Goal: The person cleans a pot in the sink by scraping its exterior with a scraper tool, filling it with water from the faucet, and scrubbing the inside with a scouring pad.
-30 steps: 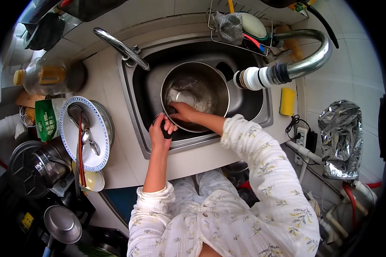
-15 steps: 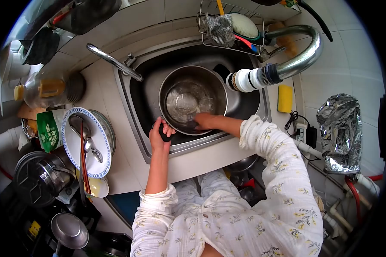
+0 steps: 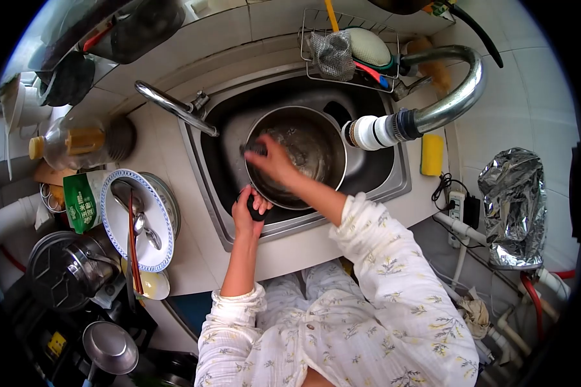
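Note:
A round metal pot (image 3: 316, 151) with some water in it stands in the steel sink (image 3: 403, 169). My left hand (image 3: 252, 209) is wrapped round the pot's black handle (image 3: 255, 205) at the near left side. Over the pot's left rim is my right hand (image 3: 270, 158), its fingers closed on a dark scrubber (image 3: 255, 149), partly hidden by the fingers and slightly blurred.
Faucet (image 3: 177, 106) at the sink's back left; thick curved pipe (image 3: 465, 71) with white fitting at right. Wire rack (image 3: 348, 51) behind, yellow sponge (image 3: 432, 155) at right. On the left, a blue-rimmed bowl (image 3: 119, 226) with spoons and chopsticks, and a bottle (image 3: 77, 142).
My right hand has moved from inside the pot's near wall up and left to its left rim, with the dark scrubber showing. My left hand still holds the handle. The view has shifted slightly.

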`<state>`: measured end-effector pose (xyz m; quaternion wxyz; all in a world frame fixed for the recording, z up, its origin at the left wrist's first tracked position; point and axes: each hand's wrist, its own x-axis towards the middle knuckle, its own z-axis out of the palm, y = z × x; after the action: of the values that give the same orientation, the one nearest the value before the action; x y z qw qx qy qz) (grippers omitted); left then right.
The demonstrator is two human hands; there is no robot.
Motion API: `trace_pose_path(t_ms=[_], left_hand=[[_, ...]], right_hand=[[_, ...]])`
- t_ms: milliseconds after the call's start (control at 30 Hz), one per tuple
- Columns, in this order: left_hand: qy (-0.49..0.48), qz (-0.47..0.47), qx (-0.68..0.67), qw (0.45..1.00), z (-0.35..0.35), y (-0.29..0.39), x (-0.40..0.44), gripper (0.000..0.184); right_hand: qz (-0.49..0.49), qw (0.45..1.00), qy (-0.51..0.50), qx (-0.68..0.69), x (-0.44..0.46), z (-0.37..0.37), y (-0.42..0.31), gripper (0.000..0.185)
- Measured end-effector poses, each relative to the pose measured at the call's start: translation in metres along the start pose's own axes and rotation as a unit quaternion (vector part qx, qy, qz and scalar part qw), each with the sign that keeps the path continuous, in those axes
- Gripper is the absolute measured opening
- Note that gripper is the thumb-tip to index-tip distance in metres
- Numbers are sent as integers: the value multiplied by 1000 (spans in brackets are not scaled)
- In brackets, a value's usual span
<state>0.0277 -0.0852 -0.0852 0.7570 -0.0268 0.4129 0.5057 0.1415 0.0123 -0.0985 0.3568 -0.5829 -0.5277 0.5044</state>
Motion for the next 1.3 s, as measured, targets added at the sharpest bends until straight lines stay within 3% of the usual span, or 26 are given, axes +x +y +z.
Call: trace_pose_path(t_ms=[67, 100, 200, 267, 300, 333, 400, 500, 567, 667, 767, 833, 867, 900, 967, 1067, 1133, 1200, 1267, 1300], left_hand=[[0, -2, -5, 1000, 0, -1, -1, 23], [0, -2, -7, 1000, -1, -1, -1, 23], [-5, 9, 7, 1000, 4, 2, -2, 23], [-9, 19, 6, 1000, 4, 2, -2, 23], [-7, 9, 1, 1000, 3, 2, -2, 22], [-10, 9, 2, 1000, 3, 2, -2, 22], [-14, 12, 1, 1000, 3, 4, -2, 22], [-2, 12, -5, 1000, 2, 4, -1, 23], [-2, 8, -16, 1000, -2, 4, 1, 23], [-10, 4, -27, 1000, -6, 3, 3, 23], [1, 0, -24, 1000, -4, 4, 1, 22], [10, 3, -14, 1000, -1, 7, -2, 22], [8, 13, -9, 1000, -1, 8, -2, 22], [8, 21, -6, 1000, -1, 8, -2, 22], [9, 31, -7, 999, 5, 8, -5, 21], [0, 41, -9, 999, 3, 4, -5, 21], [9, 41, -8, 999, 7, 7, -11, 21], [12, 35, -10, 999, 16, 10, -14, 21], [20, 46, 27, 998, 30, 15, -17, 20], [25, 52, 46, 997, 36, 19, -17, 20]], right_hand=[[36, 991, -79, -100, -24, -3, -18, 50], [41, 993, -88, -72, -19, -7, -17, 49], [202, 957, 64, 199, 35, 1, 3, 45], [174, 979, 95, 49, 62, -37, 4, 43], [21, 983, 116, -138, 53, -49, 36, 42], [-136, 930, 128, -318, 42, -60, 68, 41], [-53, 843, -22, -535, 10, -86, 64, 39], [1, 784, -122, -608, -12, -91, 94, 40], [131, 750, -315, -566, -16, -83, 104, 45], [20, 852, -408, -327, -42, -60, 89, 54], [13, 924, -304, -232, -16, -1, 85, 61], [-3, 984, -74, -160, 26, 30, 137, 64], [88, 993, 22, -68, 51, 22, 129, 67], [180, 976, 118, 21, 64, 8, 110, 70], [188, 894, 231, 337, 62, -33, 77, 70], [270, 924, 242, 124, 33, -72, 70, 56], [129, 977, 113, -128, 5, -75, 77, 46], [-46, 952, 1, -304, 2, -75, 71, 40], [-240, 882, -90, -395, 11, -62, 41, 37], [-345, 808, -78, -471, 29, -57, 47, 31]])
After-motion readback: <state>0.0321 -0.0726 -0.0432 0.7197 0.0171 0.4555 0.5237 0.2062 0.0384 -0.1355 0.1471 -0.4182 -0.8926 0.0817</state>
